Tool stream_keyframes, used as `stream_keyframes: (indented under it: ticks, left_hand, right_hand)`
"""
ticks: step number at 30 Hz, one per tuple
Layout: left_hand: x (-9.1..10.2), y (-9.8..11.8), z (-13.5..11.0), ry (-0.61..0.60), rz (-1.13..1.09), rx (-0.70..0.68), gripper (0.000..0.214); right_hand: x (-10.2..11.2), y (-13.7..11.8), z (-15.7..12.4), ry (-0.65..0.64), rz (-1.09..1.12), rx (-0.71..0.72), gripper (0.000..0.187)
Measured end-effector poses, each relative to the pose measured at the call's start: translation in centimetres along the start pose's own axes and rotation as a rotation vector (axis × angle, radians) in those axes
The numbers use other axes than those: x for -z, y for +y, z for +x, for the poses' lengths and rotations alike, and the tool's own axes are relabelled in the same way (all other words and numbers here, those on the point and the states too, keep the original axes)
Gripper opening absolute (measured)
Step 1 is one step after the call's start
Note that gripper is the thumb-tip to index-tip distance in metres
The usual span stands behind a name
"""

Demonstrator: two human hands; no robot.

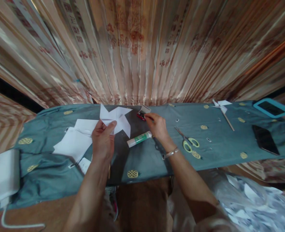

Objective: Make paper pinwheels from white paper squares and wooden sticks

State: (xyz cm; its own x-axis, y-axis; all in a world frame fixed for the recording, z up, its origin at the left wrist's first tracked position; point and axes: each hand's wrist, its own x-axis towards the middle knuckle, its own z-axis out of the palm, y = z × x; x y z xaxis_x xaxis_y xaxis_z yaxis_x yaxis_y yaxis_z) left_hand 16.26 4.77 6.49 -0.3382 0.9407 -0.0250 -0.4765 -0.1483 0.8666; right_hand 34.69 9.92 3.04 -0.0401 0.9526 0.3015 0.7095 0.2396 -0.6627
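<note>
A folded white paper pinwheel [120,118] is pinched between the thumb and fingers of my left hand [103,137], held up over the table. My right hand [157,126] reaches to a small red container [141,116] that seems to hold tiny dark items. Its thumb and fingertips are closed together at the container's edge; whatever they grip is too small to make out. Just below the right hand lies a green and white glue stick [139,139]. Several white paper sheets [73,141] are spread left of my left hand, partly behind it.
Scissors [188,142] with yellow-green handles lie right of my right forearm. Farther right are a pinwheel on a stick [226,117], a black phone [265,139] and a blue-framed tablet [271,108]. A white device [3,177] with a cable sits left. Curtains [137,64] hang behind the table.
</note>
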Motion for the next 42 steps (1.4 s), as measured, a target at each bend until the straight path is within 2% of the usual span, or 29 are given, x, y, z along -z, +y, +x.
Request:
stream_keyframes:
  ticks: [3,5,9,14,24,32,34,35,37,38,40,42]
  left_hand:
    - [0.0,0.1,0.0,0.013,-0.028,0.018,0.025]
    - [-0.2,0.1,-0.1,0.026,-0.044,0.034,0.027]
    - [-0.2,0.2,-0.3,0.015,-0.034,0.04,0.027]
    - [0.0,0.5,-0.5,-0.01,-0.011,0.028,0.026]
    - [0.4,0.7,-0.6,-0.006,-0.02,0.021,0.028]
    - [0.6,0.7,-1.0,-0.011,-0.014,0.019,0.029]
    - [0.5,0.7,-1.2,-0.013,-0.02,0.018,0.028]
    - [0.4,0.6,-1.3,-0.016,-0.022,0.02,0.028]
    - [0.2,0.5,-1.5,-0.028,-0.021,0.03,0.027]
    - [0.1,0.4,-1.6,-0.036,-0.014,0.035,0.027]
    - [-0.2,0.1,-1.8,-0.054,0.004,0.038,0.027]
    - [-0.5,-0.3,-2.1,-0.069,0.013,0.035,0.028]
  right_hand:
    - [-0.4,-0.5,3.2,-0.238,-0.501,0.108,0.036]
    - [-0.9,-0.7,4.7,-0.313,-0.592,0.125,0.034]
    - [-1.5,-0.8,6.2,-0.403,-0.66,0.166,0.029]
    - [-1.6,-0.8,6.9,-0.458,-0.706,0.198,0.029]
    - [-1.7,-0.3,6.8,-0.431,-0.684,0.224,0.032]
    - [-0.3,0.2,5.7,-0.276,-0.54,0.169,0.033]
    - [0.3,0.5,4.6,-0.205,-0.433,0.123,0.033]
    - [0.6,0.7,3.8,-0.164,-0.337,0.092,0.032]
    - [1.4,1.1,1.3,-0.025,0.067,-0.01,0.026]
    - [1.7,1.4,-0.2,0.001,0.243,-0.046,0.024]
    - [2.4,1.9,-3.7,-0.044,0.43,-0.106,0.02]
    - [3.0,2.6,-7.2,-0.087,0.441,-0.15,0.015]
